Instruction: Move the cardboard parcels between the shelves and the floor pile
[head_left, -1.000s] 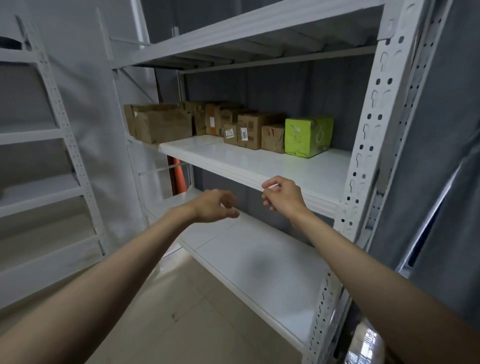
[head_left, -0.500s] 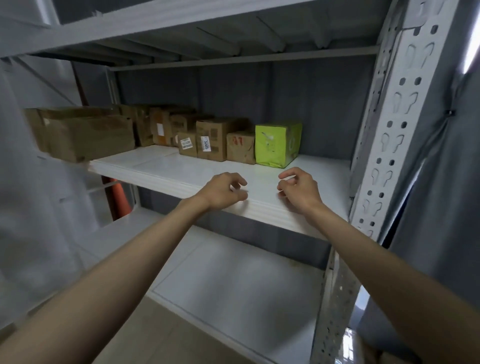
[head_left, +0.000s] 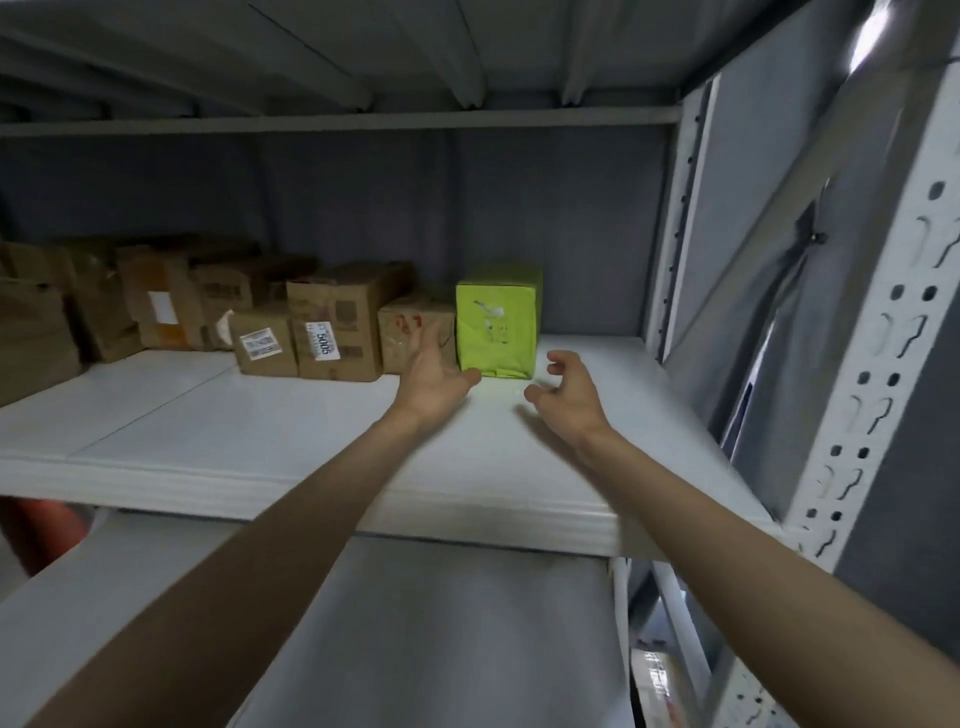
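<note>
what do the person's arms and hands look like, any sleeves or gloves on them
Both arms are bare from the bottom edge of the picture up to the hands: no sleeves show. The left hand and the right hand wear no gloves, and no watch, band or ring can be seen at the wrists or on the fingers. The picture is a little blurred, so small marks cannot be told.
</note>
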